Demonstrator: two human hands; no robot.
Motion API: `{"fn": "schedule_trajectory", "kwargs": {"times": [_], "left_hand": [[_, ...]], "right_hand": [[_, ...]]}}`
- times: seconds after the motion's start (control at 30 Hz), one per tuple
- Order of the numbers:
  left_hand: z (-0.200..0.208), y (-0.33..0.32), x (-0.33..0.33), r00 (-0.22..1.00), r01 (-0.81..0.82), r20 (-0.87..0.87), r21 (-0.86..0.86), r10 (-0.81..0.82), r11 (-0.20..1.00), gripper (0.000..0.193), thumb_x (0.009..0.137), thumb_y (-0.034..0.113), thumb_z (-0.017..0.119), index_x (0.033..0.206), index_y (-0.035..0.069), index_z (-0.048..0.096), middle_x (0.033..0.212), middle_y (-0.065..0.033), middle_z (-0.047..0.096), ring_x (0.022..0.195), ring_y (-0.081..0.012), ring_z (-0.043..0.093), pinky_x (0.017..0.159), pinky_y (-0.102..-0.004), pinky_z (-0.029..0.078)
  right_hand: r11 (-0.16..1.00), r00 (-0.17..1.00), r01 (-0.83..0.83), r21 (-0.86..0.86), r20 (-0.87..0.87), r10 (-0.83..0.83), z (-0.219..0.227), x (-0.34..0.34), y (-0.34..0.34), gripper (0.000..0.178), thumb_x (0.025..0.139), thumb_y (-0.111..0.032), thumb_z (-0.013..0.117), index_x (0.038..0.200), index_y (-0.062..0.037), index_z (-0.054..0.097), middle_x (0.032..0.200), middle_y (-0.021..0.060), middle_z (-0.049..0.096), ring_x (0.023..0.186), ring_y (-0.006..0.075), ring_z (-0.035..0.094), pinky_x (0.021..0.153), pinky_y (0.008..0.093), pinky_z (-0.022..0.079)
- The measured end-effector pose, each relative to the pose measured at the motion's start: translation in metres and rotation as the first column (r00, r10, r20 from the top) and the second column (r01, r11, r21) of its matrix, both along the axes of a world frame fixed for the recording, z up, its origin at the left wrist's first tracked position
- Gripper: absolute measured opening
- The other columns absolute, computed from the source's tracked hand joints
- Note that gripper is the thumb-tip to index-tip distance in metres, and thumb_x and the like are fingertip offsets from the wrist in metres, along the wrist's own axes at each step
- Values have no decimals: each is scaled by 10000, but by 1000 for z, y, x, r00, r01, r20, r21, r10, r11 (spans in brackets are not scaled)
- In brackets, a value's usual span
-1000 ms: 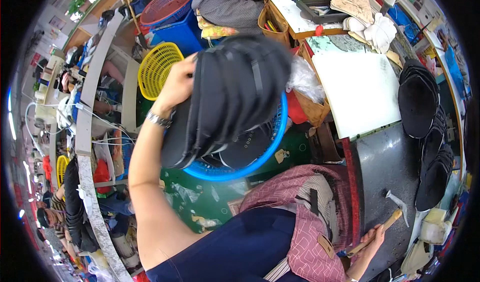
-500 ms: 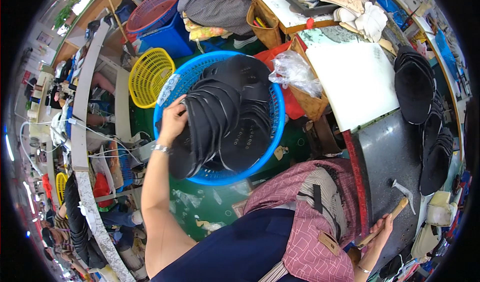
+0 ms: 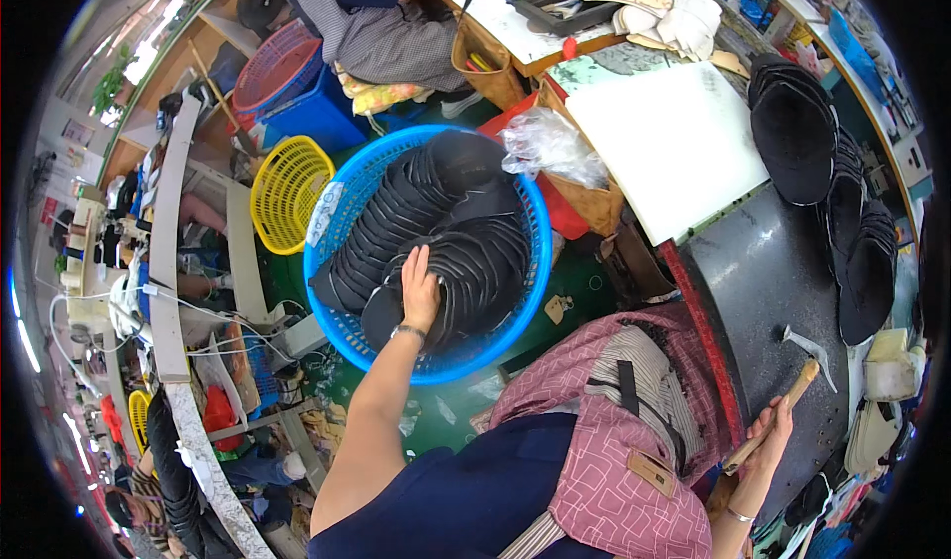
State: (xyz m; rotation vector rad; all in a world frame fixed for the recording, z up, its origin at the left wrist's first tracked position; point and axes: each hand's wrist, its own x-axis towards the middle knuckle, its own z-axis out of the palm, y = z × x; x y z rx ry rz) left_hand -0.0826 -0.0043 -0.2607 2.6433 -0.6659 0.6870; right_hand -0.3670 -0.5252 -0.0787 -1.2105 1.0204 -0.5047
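Observation:
Stacked black shoe uppers (image 3: 391, 207) fill a round blue plastic basket (image 3: 538, 291) in nested rows. My left hand (image 3: 421, 296) lies on the nearer part of the pile, fingers stretched out and pressed against the uppers, not wrapped round any. At the right, my right hand (image 3: 768, 435) is closed round the wooden handle of a hammer (image 3: 797, 386). The hammer's metal head rests on or just above the dark worktop (image 3: 768, 281); I cannot tell which.
More stacked black uppers (image 3: 792, 148) lie along the bench's far right. A white board (image 3: 664, 148) adjoins the dark worktop. Left of the blue basket stands a yellow basket (image 3: 287, 197). A clear plastic bag (image 3: 555, 148) hangs by the bench. Another person (image 3: 371, 34) sits beyond.
The stack my left hand was gripping now lies in the basket among the other uppers. That hand has moved right and opened. My right hand still holds the hammer.

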Motion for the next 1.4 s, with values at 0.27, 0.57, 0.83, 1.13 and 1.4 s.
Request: {"fn": "schedule_trajectory", "kwargs": {"times": [0.27,0.57,0.83,1.13,1.4], "left_hand": [[106,32,-3,914,243,-387,274,-124,931,49,631,61,657,668,29,652,1404,-240,274,1279,-423,274,1026,-456,279],[241,-28,62,805,-21,-558,312,201,950,88,672,86,694,693,5,668,601,-129,613,568,-254,620,543,-331,464],[265,-414,77,134,340,-651,-678,-747,652,151,856,62,548,979,-27,553,820,-101,656,766,-120,625,681,-233,484],[261,-554,16,-135,185,-506,-858,-852,480,156,877,158,579,966,35,613,723,-2,587,530,-20,467,486,-172,391],[279,-484,-16,-370,50,-491,-858,-789,511,130,915,100,491,1019,23,468,980,-174,617,788,-178,634,666,-233,515]], "right_hand": [[999,1000,-7,47,-18,8,12,-2,7,239,910,-315,505,851,-88,461,546,-17,385,376,85,371,326,226,336],[821,968,-43,-569,-228,-107,53,22,-66,109,795,-71,612,871,-22,553,652,-3,525,510,86,462,493,210,364],[-62,867,-187,-980,-135,-480,87,88,-253,236,782,-108,598,1015,-110,559,879,106,589,808,319,599,666,393,474],[-34,711,-532,-846,-425,-560,104,75,-282,122,726,-104,585,839,-87,542,795,103,591,685,318,603,599,411,484],[61,769,-471,-880,-444,-461,141,49,-130,186,643,-34,620,803,-67,530,692,124,576,623,325,578,545,395,438]]}}
